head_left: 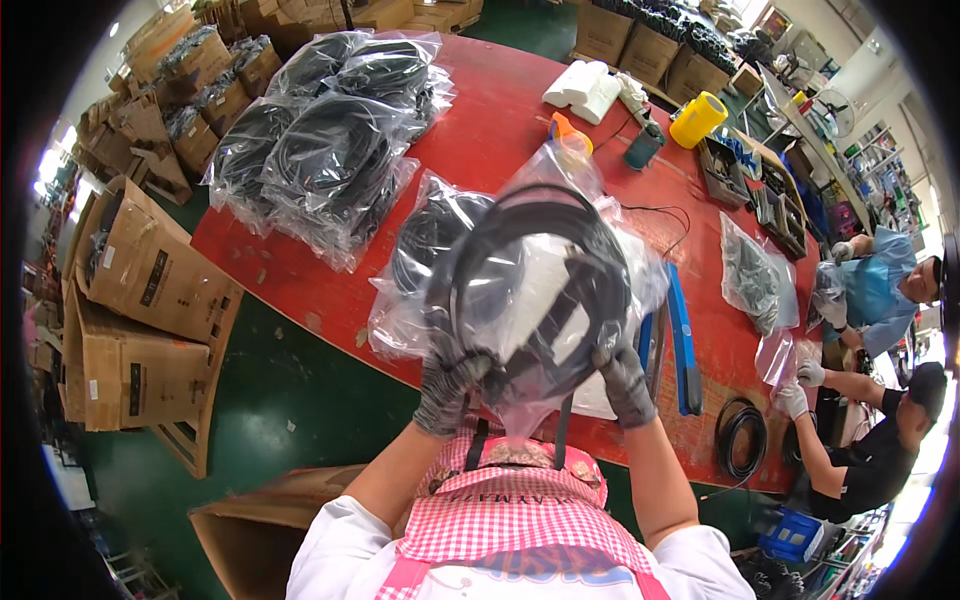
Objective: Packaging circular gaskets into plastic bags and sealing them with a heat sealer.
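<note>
A coil of black cable in a clear plastic bag is held up in front of me, over the near part of the red table. My left hand, in a grey knit glove, is closed on its near left side. Opposite it, my right hand, gloved alike, grips the near right side. The bag is slightly blurred and hides part of the tabletop. Just beyond my left hand lies another bagged cable coil. A long blue tool like a bag sealer rests right of my right hand.
Bagged coils are piled at the table's far left. White rolls, an orange tape dispenser and a yellow roll stand at the back. Cardboard boxes line the left. Two co-workers handle bags at right, near a loose coil.
</note>
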Available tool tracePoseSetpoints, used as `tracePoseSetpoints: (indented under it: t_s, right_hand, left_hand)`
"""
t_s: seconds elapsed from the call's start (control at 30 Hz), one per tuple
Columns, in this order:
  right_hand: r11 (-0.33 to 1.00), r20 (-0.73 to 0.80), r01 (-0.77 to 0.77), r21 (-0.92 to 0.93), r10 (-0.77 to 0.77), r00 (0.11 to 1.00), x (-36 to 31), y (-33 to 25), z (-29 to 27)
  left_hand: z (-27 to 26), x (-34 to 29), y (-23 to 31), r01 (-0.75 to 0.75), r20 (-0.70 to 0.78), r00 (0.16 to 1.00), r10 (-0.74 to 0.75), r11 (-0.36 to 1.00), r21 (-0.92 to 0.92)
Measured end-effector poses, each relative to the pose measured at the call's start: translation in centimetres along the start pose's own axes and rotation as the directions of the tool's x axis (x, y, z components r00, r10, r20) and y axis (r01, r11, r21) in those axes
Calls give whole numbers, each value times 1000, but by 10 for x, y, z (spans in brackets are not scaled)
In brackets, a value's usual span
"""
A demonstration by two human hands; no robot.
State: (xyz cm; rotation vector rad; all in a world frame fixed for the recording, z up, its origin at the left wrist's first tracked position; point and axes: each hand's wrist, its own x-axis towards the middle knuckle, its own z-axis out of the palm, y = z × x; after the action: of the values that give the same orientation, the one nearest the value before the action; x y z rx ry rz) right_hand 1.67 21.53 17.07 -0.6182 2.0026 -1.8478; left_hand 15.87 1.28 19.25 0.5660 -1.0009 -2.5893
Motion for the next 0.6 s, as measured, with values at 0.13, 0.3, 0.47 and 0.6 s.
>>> tracePoseSetpoints:
  t_s: [0.13,0.3,0.47,0.6]
  right_hand:
    - [907,19,-168,387,174,984,64,-41,68]
    - [774,-193,-366,-516,312,930,131,10,101]
    - [867,-292,-365,-338,272,917,118,32,114]
    - [977,-309,-208,46,212,927,88,89,113]
  left_hand:
    - [-20,35,21,-183,-138,973,183,983,10]
    - [-94,71,27,335,-406,899,-165,856,394]
    - [-73,61,42,602,-557,783,-277,563,566]
    - [-68,46,54,405,-406,909,88,37,914]
